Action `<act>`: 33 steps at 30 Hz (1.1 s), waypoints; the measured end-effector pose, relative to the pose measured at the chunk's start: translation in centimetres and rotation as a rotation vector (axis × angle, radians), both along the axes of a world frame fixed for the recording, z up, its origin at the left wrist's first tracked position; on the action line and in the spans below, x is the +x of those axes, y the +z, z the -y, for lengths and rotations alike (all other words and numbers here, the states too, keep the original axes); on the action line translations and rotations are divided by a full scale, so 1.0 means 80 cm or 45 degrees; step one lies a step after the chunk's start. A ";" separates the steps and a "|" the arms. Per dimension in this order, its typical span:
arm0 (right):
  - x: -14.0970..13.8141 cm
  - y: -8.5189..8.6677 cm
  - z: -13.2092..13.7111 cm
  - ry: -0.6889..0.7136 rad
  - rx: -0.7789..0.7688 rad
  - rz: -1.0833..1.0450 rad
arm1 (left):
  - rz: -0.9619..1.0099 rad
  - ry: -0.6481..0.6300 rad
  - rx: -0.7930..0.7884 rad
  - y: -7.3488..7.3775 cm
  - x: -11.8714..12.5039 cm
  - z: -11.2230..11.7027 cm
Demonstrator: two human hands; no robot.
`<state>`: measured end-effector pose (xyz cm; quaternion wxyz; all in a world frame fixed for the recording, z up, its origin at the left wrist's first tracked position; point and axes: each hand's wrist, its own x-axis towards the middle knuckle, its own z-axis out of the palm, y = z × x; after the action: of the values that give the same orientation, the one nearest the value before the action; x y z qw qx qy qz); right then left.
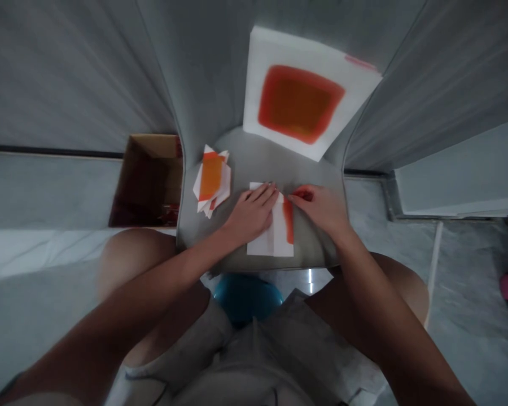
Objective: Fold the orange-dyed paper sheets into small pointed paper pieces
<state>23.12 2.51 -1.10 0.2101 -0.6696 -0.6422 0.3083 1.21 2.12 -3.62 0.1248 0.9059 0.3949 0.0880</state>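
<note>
Left hand: the left hand lies flat on the white sheet, fingers spread and straight, its grip open and pressing down rather than closing on anything.

Right hand: the right hand is curled at the sheet's top right corner, with its fingertips on a red-orange edge. Whether this grip is pinching the paper or only touching it cannot be told.

Sheet position: it lies near the front of the grey bench, between the two hands.

Sheet direction: its long axis runs away from the person, almost straight up the view. An orange strip follows its right side.

Progress: a small pile of folded white-and-orange pieces sits to the left of the hands, which looks like finished work. The white stack with a red-orange square lies unfolded at the far end of the bench, and appears to be what is left. How many pieces remain cannot be told.

Nearby: an open cardboard box stands left of the bench with red items inside. A blue object shows below the bench, between the person's knees.
</note>
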 end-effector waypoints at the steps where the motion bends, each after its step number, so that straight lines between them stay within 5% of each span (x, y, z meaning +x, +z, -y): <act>1: -0.002 0.002 -0.001 0.008 -0.023 -0.006 | 0.017 0.009 -0.019 0.001 -0.001 -0.002; 7: -0.015 -0.003 -0.007 -0.047 -0.115 -0.020 | 0.129 0.061 -0.106 0.004 -0.003 -0.016; 17: -0.029 -0.003 -0.021 0.033 -0.242 0.051 | 0.491 0.196 -0.189 -0.016 0.007 -0.044; 23: -0.011 0.009 -0.009 0.149 -0.333 -0.393 | 0.488 0.183 -0.248 0.020 -0.004 -0.046; 27: -0.004 0.019 0.004 0.299 -0.451 -0.531 | 0.450 0.033 -0.500 0.045 -0.018 -0.040; 33: -0.005 0.024 0.017 0.324 -0.545 -0.509 | 0.492 0.022 -0.873 0.042 -0.024 -0.039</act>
<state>22.70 1.12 0.80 0.1464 -0.5391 -0.5873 0.5857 -0.70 5.24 -0.25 0.4914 0.7751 0.3783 0.1211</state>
